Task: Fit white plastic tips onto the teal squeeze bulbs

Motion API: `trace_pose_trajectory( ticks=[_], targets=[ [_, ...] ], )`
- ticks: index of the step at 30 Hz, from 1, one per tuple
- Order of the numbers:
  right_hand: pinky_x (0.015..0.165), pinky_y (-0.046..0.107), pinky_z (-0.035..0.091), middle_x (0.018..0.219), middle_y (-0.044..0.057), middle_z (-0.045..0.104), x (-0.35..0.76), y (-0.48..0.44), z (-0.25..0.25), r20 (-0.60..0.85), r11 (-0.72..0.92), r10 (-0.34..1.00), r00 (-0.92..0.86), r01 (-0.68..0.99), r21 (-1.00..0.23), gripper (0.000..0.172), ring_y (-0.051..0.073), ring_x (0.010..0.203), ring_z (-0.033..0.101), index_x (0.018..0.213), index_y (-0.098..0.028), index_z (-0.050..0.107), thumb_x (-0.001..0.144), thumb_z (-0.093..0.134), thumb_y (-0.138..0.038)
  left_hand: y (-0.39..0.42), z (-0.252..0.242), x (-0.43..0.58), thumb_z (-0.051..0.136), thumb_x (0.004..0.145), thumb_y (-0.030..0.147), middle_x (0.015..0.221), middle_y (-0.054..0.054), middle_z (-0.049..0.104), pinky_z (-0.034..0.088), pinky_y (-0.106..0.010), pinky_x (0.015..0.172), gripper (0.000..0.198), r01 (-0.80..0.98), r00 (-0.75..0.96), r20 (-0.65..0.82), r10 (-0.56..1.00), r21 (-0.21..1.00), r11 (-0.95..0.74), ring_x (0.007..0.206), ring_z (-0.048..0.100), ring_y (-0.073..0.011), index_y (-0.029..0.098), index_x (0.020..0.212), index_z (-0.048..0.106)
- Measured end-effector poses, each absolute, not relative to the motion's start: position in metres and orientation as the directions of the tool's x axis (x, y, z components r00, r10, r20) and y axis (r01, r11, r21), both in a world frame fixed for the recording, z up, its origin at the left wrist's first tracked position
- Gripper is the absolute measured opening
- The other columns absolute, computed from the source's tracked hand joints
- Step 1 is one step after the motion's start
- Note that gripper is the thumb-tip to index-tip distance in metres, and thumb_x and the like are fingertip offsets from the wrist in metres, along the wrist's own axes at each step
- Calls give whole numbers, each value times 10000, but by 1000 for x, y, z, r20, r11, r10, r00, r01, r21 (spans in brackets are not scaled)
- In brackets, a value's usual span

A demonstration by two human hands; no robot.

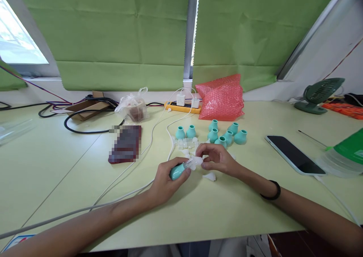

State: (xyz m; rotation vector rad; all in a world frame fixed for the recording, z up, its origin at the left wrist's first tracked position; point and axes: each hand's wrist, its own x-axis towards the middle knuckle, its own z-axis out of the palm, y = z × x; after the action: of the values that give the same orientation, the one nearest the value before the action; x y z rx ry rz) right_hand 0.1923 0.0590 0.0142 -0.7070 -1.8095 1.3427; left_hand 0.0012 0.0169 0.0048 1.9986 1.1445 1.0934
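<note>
My left hand [169,180] is closed round a nasal aspirator with a teal squeeze bulb [177,172] and a clear tube [193,162], its front end pointing up to the right. At that end is a soft white tip [199,160], which the fingers of my right hand [217,158] pinch. On the table just below my right hand lies a loose white tip [210,176]. Behind my hands are clear tube pieces [187,143] in a row, with more white tips partly hidden. Several teal bulbs [241,137] stand beyond them, open necks up.
A red bubble-wrap bag [222,98] and an orange power strip [181,107] with chargers sit at the back. White cables cross the table under my left forearm. A dark red phone [125,144] lies left, a white-edged phone [295,155] right, near a green fan [314,96].
</note>
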Motion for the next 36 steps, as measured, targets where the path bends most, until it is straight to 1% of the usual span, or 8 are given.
trace_pose_trajectory(
  ticks=[7, 11, 16, 19, 23, 28, 32, 36],
  targets=[
    [489, 215, 445, 767, 8, 462, 189, 58, 16, 197, 120, 845, -498, -181, -976, 223, 101, 639, 483, 760, -164, 523, 601, 669, -220, 21, 2, 2, 508, 754, 278, 793, -2, 641, 438, -206, 657, 181, 424, 306, 324, 895, 796, -433, 711, 569, -137, 156, 852, 598],
    [527, 212, 455, 773, 12, 475, 188, 55, 14, 230, 193, 823, -519, -125, -973, 233, 107, 688, 487, 782, -163, 539, 597, 679, -185, 21, 1, 2, 500, 757, 296, 802, -8, 640, 436, -219, 654, 203, 435, 331, 295, 896, 796, -422, 717, 566, -147, 157, 862, 603],
    [566, 217, 463, 835, 36, 490, 189, 53, 14, 269, 336, 795, -544, 26, -942, 281, 117, 739, 493, 931, -176, 571, 659, 633, -211, 21, -1, 1, 501, 753, 313, 798, -12, 639, 435, -226, 652, 215, 432, 317, 266, 910, 814, -388, 718, 559, -153, 155, 855, 604],
    [544, 212, 468, 840, 41, 502, 190, 53, 13, 263, 333, 781, -566, 21, -943, 240, 127, 747, 507, 885, -170, 571, 666, 629, -251, 22, -1, 1, 500, 753, 309, 776, -8, 630, 431, -219, 633, 209, 407, 321, 268, 908, 827, -388, 691, 548, -144, 159, 853, 605],
    [580, 225, 475, 805, 34, 542, 190, 54, 12, 264, 321, 800, -539, 13, -947, 247, 127, 734, 535, 854, -166, 556, 643, 655, -248, 22, 1, 1, 497, 753, 314, 677, 1, 597, 420, -202, 569, 213, 385, 326, 247, 913, 847, -366, 606, 517, -124, 153, 837, 610],
    [620, 261, 494, 869, 66, 612, 189, 54, 11, 267, 310, 827, -494, 6, -951, 259, 155, 772, 582, 820, -158, 577, 592, 692, -205, 21, 3, 1, 500, 750, 312, 687, -1, 601, 414, -197, 565, 215, 384, 334, 244, 911, 847, -367, 606, 511, -123, 150, 828, 617],
    [584, 276, 517, 738, 49, 664, 190, 56, 9, 198, 223, 867, -457, 0, -975, 231, 180, 702, 619, 655, -150, 620, 471, 751, -199, 20, 3, 2, 508, 739, 313, 697, -6, 615, 414, -197, 566, 222, 419, 340, 253, 906, 822, -387, 620, 523, -132, 146, 826, 626],
    [446, 224, 481, 535, 16, 643, 193, 59, 9, 148, 206, 909, -389, 113, -972, 198, 144, 510, 594, 553, -146, 653, 413, 767, -228, 20, 3, 1, 511, 738, 320, 683, -3, 620, 417, -196, 556, 224, 434, 334, 271, 903, 806, -403, 611, 529, -133, 150, 810, 636]
  ],
)
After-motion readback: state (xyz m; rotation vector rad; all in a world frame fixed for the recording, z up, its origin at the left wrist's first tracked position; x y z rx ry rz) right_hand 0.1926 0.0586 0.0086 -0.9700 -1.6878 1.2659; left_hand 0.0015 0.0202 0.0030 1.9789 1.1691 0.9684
